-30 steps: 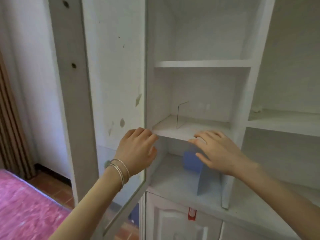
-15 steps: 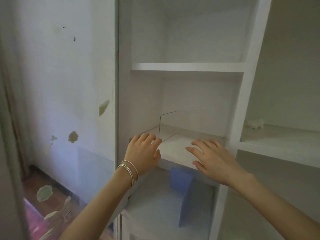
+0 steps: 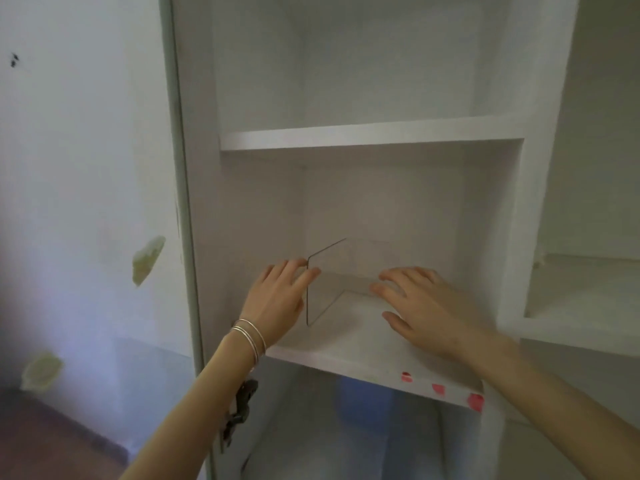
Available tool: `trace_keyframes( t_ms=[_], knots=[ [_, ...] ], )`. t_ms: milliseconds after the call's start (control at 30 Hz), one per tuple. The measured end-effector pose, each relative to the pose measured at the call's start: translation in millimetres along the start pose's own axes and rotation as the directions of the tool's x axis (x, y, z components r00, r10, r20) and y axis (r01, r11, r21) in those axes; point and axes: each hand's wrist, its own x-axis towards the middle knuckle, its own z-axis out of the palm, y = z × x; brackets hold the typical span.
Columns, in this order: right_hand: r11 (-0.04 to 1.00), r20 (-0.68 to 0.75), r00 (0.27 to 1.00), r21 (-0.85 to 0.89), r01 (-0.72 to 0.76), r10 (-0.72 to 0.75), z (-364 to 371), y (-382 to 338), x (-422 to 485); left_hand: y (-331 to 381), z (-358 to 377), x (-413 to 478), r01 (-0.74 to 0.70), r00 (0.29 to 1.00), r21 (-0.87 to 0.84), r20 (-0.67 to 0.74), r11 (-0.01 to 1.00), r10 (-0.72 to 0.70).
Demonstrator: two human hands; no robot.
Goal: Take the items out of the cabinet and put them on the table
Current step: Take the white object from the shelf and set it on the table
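A clear L-shaped acrylic stand sits on the middle shelf of the white cabinet. Its upright pane faces me edge-on and its base lies flat toward the right. My left hand, with thin bracelets at the wrist, reaches in on the pane's left side, fingertips touching its front edge. My right hand hovers over the base on the right, fingers spread and holding nothing. A blue object stands on the shelf below, partly hidden by the shelf edge.
The open cabinet door stands to the left, its glass carrying green marks. An upper shelf spans above. A second compartment lies to the right. Red stickers dot the middle shelf's front edge.
Both hands have moved up and into the middle shelf, closing on either side of the clear stand. The view has shifted closer and the door has swung further left.
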Motion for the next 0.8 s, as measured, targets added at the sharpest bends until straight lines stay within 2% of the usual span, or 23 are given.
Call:
trace_keyframes(
  t_ms=[100, 300, 467, 533, 700, 800],
  knots=[
    [1.000, 0.017, 1.000, -0.004, -0.008, 0.008, 5.2, 0.1, 0.7, -8.9, 6.1, 5.3, -0.065, 0.997, 0.020, -0.033, 0.998, 0.066],
    [0.998, 0.085, 0.995, -0.016, -0.057, 0.058, 0.8, 2.4, -7.3, -10.8, 5.2, 20.4, -0.073, 0.995, -0.002, -0.065, 0.997, 0.073],
    [0.999, 0.099, 0.994, 0.017, -0.037, 0.035, -15.8, -2.7, -18.8, -3.5, -8.8, 23.2, -0.184, 0.975, -0.012, -0.127, 0.983, 0.182],
    [0.999, 0.107, 0.993, 0.031, -0.043, 0.040, -23.0, -4.9, -25.4, 2.9, -18.9, 20.9, -0.216, 0.970, -0.029, -0.124, 0.976, 0.211],
    [0.996, 0.119, 0.993, 0.075, -0.037, 0.027, -39.8, -11.5, -45.7, 20.7, -57.6, 10.7, -0.402, 0.914, -0.101, -0.096, 0.910, 0.393],
    [0.995, 0.085, 0.996, 0.103, 0.014, -0.023, -50.3, -21.2, -63.3, 32.7, -84.1, -0.7, -0.367, 0.924, -0.083, -0.147, 0.926, 0.353]
  ],
)
